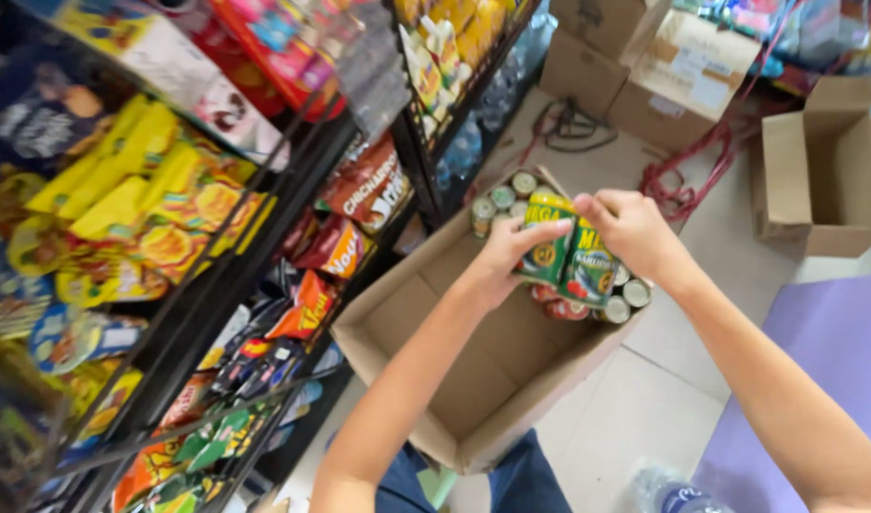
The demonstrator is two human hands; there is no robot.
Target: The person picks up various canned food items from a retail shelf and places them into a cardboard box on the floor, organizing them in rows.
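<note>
Green and yellow labels wrap the two cans, one in each hand, held side by side and touching above the open cardboard box (473, 380); the left hand (500, 258) is closed around the left can (545, 239), fingers curled across its front, and the right hand (635, 233) grips the right can (589, 266) from above. Both cans stand roughly upright (long axes tilted a little toward the viewer), directly over the cluster of remaining cans (511, 195) packed at the box's far end; the near half of the box lies bare. The snack shelves (217, 285) stand to the left, nearer the left hand; more cartons (644, 66) sit beyond.
</note>
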